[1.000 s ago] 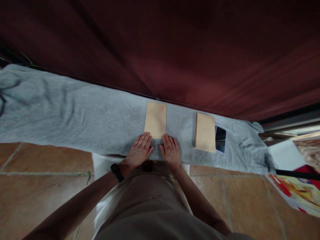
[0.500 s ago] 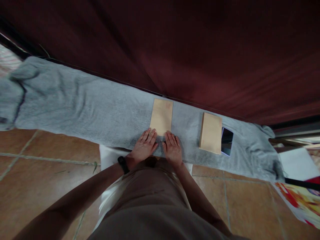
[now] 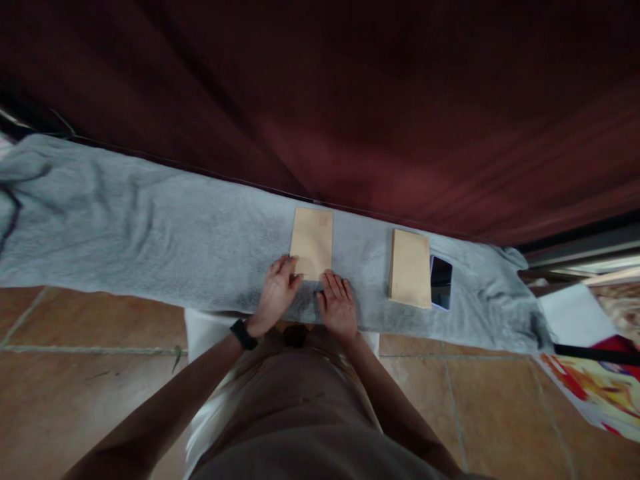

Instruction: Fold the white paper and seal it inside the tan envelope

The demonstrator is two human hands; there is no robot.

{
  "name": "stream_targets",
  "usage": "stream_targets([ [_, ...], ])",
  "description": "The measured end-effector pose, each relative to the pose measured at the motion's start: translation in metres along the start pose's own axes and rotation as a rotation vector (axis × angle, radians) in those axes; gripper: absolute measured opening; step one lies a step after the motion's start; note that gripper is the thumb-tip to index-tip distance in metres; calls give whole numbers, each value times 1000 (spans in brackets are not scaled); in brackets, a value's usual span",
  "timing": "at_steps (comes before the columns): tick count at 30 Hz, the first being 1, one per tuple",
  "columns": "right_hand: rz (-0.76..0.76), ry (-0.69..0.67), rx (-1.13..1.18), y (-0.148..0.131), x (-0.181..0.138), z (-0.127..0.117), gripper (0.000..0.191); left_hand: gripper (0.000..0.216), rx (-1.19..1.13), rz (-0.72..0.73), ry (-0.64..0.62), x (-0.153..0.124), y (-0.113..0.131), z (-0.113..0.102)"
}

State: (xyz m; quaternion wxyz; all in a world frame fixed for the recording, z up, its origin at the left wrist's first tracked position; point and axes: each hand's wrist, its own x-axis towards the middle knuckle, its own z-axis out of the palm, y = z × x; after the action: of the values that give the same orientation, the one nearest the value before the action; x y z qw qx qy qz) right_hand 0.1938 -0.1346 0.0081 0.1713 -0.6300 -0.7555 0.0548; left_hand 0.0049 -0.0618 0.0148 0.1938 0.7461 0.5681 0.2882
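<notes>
We are curling our left hand (image 3: 277,291) fingers onto the envelope (image 3: 312,243) corner, right hand (image 3: 338,307) lying flat just below; next, a firmer pinch seems needed.

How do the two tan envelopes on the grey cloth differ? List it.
The left envelope has both hands at its near edge, the left hand on its corner and the right hand; the right envelope lies untouched. The right envelope borders a phone; the left envelope lies alone. Both are tan, flat, lengthwise.
</notes>
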Motion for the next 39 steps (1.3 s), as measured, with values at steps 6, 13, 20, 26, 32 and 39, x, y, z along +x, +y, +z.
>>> stream_targets([
  [6, 17, 13, 7, -1, 1, 0, 48, 63, -215, -253, -37, 18, -3, 1],
  [13, 4, 7, 25, -6, 9, -3, 48, 74, -212, -327, -188, 28, 1, -10],
  [20, -71, -11, 54, -18, 18, 2, 48, 68, 23, -254, -224, 13, -3, -12],
  [26, -80, -22, 38, -17, 16, 11, 51, 50, 271, 17, -48, 17, 4, -13],
  [32, -84, -17, 27, -18, 16, 9, 51, 58, 201, 341, -84, 66, 9, 12],
  [39, -90, -31, 49, -20, 18, 4, 52, 60, 260, 450, -284, 135, -7, 35],
])
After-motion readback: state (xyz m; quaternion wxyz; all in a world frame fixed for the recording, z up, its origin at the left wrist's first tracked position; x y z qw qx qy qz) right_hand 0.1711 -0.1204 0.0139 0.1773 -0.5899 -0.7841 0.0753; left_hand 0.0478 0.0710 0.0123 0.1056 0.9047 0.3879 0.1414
